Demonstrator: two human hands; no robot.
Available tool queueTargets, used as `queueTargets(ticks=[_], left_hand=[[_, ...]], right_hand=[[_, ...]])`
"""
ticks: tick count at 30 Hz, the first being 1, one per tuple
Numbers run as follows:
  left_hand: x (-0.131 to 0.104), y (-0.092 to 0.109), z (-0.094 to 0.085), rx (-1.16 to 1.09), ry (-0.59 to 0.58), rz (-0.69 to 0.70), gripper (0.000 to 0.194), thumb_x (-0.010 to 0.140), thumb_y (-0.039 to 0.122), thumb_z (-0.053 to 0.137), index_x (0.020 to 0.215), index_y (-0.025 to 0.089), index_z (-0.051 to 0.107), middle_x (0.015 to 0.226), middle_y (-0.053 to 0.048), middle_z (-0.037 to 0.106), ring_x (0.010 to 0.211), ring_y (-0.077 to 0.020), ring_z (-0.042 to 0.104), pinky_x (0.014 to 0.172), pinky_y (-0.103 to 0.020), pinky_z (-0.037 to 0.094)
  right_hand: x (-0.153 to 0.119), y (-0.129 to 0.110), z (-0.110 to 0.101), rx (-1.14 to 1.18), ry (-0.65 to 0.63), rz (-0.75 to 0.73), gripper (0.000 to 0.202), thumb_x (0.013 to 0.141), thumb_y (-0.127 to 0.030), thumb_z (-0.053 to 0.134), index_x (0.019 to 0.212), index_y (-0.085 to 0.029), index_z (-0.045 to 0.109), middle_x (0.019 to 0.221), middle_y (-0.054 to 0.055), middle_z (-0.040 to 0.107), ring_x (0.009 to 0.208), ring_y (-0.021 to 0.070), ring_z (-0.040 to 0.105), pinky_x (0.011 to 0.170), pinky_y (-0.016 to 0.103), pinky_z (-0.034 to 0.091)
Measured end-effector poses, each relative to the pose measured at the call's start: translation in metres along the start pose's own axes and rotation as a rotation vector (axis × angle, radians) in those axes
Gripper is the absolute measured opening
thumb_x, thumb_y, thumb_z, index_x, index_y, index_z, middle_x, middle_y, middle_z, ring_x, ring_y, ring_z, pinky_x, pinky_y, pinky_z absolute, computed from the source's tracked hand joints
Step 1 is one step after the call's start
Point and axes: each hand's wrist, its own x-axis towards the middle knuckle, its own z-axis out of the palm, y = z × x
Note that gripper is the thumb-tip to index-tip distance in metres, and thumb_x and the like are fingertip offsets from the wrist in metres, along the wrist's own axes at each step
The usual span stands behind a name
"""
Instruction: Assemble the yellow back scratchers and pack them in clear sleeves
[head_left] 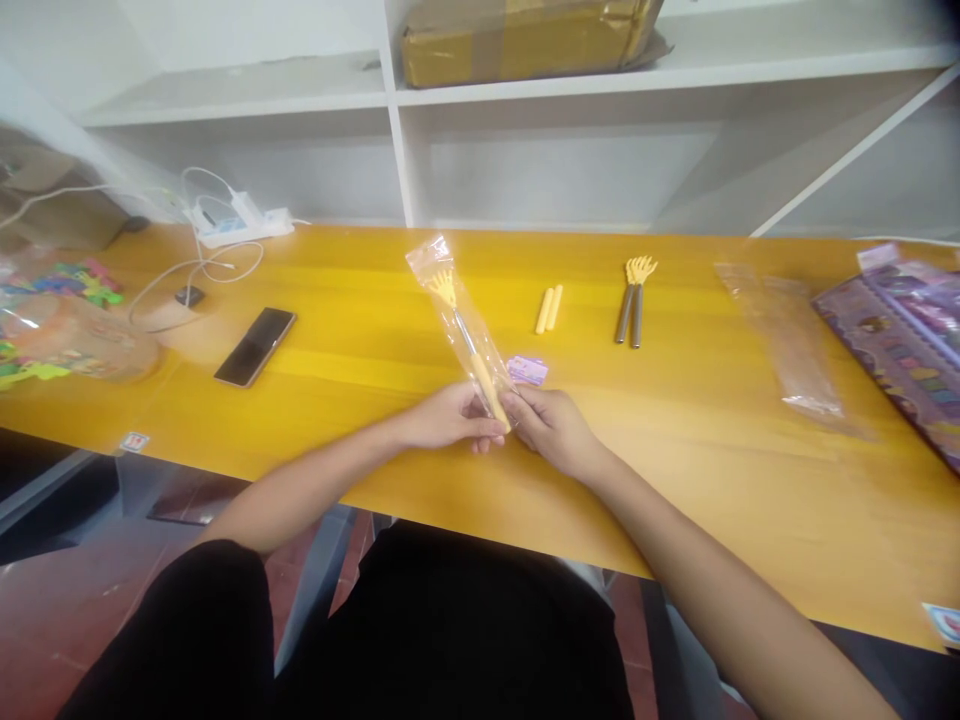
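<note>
A clear plastic bag holds a yellow back scratcher with a hand-shaped head, a metal rod and a yellow handle. The bag slants up and to the left over the table. My left hand grips its lower end from the left, thumb across the handle's bottom. From the right, my right hand pinches the same end by the handle. A small purple card lies just beyond my right hand. Two yellow tubes and two scratcher heads with dark grips lie farther back.
The yellow table carries a phone, a power strip with cables and a plastic jar at left. Clear bags and a purple box lie at right. White shelves behind hold a taped carton.
</note>
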Motion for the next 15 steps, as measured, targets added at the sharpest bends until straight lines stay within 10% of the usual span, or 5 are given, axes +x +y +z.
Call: queueTargets(ticks=[9,15], left_hand=[[-0.005,0.006,0.008,-0.050,0.034,0.035,0.048,0.084,0.055,0.085,0.098,0.014,0.065,0.079,-0.007,0.074,0.062,-0.0129,0.069,0.059,-0.026,0.055],[-0.007,0.028,-0.017,0.040,0.001,-0.007,0.051,0.081,0.048,0.089,0.117,0.017,0.072,0.101,-0.011,0.077,0.085,-0.0188,0.074,0.075,-0.031,0.061]], right_hand=[[-0.002,-0.007,0.007,0.297,-0.008,0.065,0.056,0.106,-0.072,0.043,0.085,-0.022,0.055,0.062,-0.002,0.058,0.044,0.0105,0.047,0.044,0.026,0.040],[-0.002,-0.004,0.002,-0.113,0.024,-0.140,0.052,0.112,-0.056,0.040,0.077,-0.022,0.056,0.057,-0.003,0.055,0.055,0.0132,0.053,0.060,0.027,0.044]])
